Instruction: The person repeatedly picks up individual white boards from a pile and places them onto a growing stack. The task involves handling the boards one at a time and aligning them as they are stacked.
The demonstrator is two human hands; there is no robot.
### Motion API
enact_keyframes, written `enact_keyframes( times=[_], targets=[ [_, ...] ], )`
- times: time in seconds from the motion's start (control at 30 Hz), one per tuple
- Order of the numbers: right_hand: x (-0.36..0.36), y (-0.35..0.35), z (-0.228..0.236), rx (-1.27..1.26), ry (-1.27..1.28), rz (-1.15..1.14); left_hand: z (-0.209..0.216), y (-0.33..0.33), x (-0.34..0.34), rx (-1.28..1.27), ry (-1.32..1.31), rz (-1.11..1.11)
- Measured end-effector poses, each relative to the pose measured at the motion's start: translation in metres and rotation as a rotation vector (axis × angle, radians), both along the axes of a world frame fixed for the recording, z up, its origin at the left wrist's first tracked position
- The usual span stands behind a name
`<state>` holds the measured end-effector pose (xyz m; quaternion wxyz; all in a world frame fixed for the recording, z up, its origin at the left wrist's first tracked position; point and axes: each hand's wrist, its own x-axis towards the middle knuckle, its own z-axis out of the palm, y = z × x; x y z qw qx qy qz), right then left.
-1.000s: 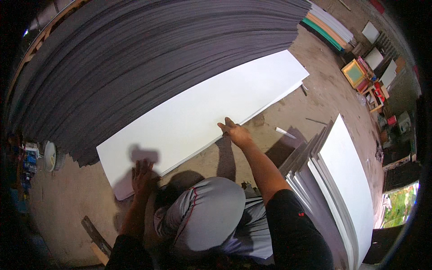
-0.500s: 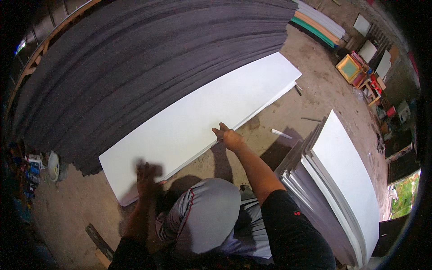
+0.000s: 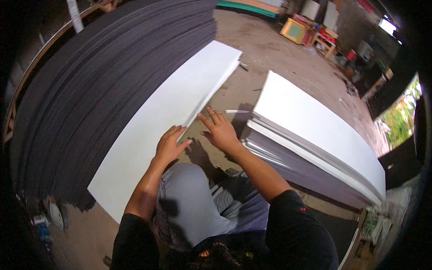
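A long white sheet (image 3: 148, 126) lies on a low white stack along the foot of a tall pile of dark grey sheets (image 3: 112, 76). My left hand (image 3: 170, 146) rests with outstretched fingers at the near long edge of the white sheet, its thumb apart. Just beyond it, my right hand (image 3: 220, 130) is spread, fingertips pointing at the same edge; whether they touch it I cannot tell. Neither hand grips anything. To the right of my right hand stands another stack topped by a white sheet (image 3: 310, 117), with grey and white layers beneath.
A thin white strip (image 3: 237, 111) lies on the concrete floor (image 3: 265, 40) between the stacks. A yellow-framed panel (image 3: 293, 30) and a small wooden stool (image 3: 325, 42) stand at the far wall. Green and orange sheets (image 3: 252, 8) lie at the back. A bright doorway (image 3: 402, 114) opens on the right.
My view has swung toward the right-hand stack. My left hand has moved along the sheet from its near end toward its middle. My right hand has opened and drawn back from the sheet's top.
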<state>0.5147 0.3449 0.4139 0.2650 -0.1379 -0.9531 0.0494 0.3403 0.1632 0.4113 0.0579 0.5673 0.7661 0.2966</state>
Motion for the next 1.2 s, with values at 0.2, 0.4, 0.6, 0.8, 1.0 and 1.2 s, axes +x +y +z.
enact_keyframes(
  times=[0.2, 0.4, 0.6, 0.8, 1.0, 1.2],
  targets=[
    [0.176, 0.046, 0.048, 0.089, 0.075, -0.262, 0.045, 0.095, 0.091, 0.149, 0.115, -0.369],
    [0.318, 0.077, 0.049, 0.053, -0.236, -0.802, 0.061, 0.144, 0.175, 0.151, 0.163, -0.555],
    [0.338, 0.096, 0.026, 0.141, -0.257, -0.735, 0.072, 0.163, 0.233, 0.157, 0.329, -0.601],
    [0.248, 0.023, 0.010, 0.158, -0.060, -0.453, 0.065, 0.157, 0.237, 0.080, 0.706, -0.424],
    [0.286, -0.008, 0.012, 0.220, 0.011, -0.546, 0.056, 0.097, 0.186, 0.044, 0.719, -0.428],
    [0.408, 0.011, 0.025, 0.384, 0.053, -0.867, 0.064, 0.068, 0.150, -0.025, 0.643, -0.255]
  ],
)
